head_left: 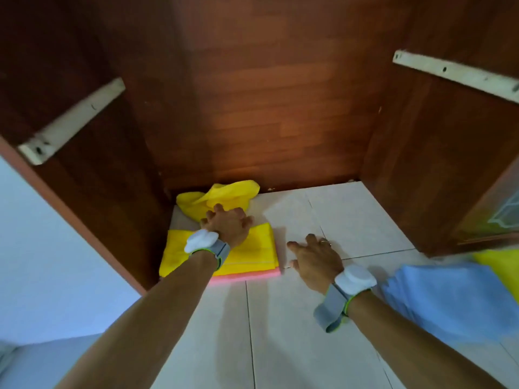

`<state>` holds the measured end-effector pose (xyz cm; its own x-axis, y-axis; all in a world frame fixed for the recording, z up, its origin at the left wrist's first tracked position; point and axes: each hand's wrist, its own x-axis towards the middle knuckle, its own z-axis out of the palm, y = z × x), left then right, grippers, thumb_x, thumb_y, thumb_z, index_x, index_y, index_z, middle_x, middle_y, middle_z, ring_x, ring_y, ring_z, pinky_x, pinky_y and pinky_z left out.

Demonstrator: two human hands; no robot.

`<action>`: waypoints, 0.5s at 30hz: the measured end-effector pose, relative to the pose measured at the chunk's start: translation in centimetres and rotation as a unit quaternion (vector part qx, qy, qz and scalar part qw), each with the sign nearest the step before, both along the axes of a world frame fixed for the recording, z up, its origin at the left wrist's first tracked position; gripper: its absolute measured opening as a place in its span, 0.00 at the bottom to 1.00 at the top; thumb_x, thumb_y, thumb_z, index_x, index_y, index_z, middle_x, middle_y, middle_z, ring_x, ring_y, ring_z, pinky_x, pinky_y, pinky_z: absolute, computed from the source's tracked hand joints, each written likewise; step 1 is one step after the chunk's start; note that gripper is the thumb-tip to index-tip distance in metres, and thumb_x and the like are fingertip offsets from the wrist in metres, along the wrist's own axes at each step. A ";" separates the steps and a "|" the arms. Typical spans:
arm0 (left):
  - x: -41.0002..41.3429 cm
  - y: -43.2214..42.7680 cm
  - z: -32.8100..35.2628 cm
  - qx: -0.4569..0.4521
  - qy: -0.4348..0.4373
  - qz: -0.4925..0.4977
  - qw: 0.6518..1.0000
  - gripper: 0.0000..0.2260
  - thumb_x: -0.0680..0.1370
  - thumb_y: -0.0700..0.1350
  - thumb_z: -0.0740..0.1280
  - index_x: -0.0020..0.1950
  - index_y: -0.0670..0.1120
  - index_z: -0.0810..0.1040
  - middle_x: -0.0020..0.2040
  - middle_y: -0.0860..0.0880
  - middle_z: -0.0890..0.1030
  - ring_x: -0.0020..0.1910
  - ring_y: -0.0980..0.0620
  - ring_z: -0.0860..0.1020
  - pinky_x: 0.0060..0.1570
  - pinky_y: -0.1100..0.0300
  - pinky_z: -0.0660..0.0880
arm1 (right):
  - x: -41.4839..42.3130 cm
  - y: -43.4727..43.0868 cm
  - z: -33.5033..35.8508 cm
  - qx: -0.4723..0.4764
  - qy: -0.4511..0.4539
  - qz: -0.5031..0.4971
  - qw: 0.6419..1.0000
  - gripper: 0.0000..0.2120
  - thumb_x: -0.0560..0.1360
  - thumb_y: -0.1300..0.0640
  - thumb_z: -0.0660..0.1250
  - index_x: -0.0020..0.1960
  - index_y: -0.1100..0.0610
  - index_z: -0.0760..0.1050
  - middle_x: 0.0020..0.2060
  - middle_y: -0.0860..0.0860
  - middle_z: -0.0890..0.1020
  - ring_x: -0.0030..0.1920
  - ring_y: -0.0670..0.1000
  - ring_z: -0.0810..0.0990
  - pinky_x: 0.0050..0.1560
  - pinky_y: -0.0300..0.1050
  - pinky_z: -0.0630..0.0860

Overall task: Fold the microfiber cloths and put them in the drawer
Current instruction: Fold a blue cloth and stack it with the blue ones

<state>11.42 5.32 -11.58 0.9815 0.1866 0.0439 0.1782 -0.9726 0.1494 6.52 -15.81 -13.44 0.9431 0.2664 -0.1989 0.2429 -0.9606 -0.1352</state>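
Overhead, a dark wooden cabinet (280, 94) fills most of the view, its 2 side walls and back panel enclosing a white tiled floor (323, 220). 2 pale rails are screwed to the side walls, 1 on the left rail (73, 119) side and 1 on the right rail (455, 73) side, both well above the cloths. At the lower right, outside the cabinet, a light blue cloth (449, 299) lies spread on the tiles, with the edge of 1 more yellow piece (497, 262) showing just beyond it. Inside the cabinet, near the left wall, 1 folded yellow cloth (252, 248) rests on top of 1 folded pink cloth (244, 276), whose edge shows along the front. Behind that stack, in the back left corner, 1 crumpled yellow cloth (222, 197) sits loose against the back panel. The left hand (227, 223) reaches over the stack, fingers curled down at the near edge of the crumpled cloth; whether its grip has closed on the fabric I cannot tell. The right hand (314, 262) lies flat on the bare tiles beside the stack, fingers spread, holding nothing. Each wrist carries 1 grey band with a white pod.
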 end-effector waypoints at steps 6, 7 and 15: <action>1.6 0.6 -0.9 -0.064 0.015 -0.003 0.998 0.27 0.75 0.66 0.59 0.47 0.43 0.82 0.51 0.38 0.82 0.54 0.35 0.78 0.56 0.42 0.74 | 0.5 -0.3 0.6 0.003 0.033 0.000 0.999 0.22 0.80 0.47 0.59 0.72 0.45 0.61 0.65 0.57 0.65 0.66 0.65 0.67 0.65 0.56 0.68; 1.7 0.8 -0.7 -0.077 -0.023 0.004 0.997 0.23 0.77 0.63 0.61 0.49 0.43 0.83 0.51 0.39 0.83 0.53 0.36 0.79 0.54 0.44 0.75 | 0.4 -0.3 0.6 0.000 0.033 0.000 0.999 0.21 0.80 0.47 0.59 0.72 0.45 0.61 0.65 0.57 0.65 0.66 0.65 0.67 0.64 0.56 0.68; 0.9 0.8 9.7 -0.364 -0.280 0.097 0.883 0.12 0.72 0.54 0.73 0.51 0.50 0.81 0.50 0.50 0.82 0.57 0.44 0.77 0.53 0.57 0.73 | 0.8 -0.3 1.2 -0.002 0.041 -0.010 0.999 0.23 0.80 0.44 0.59 0.73 0.44 0.60 0.65 0.57 0.65 0.66 0.66 0.65 0.64 0.56 0.69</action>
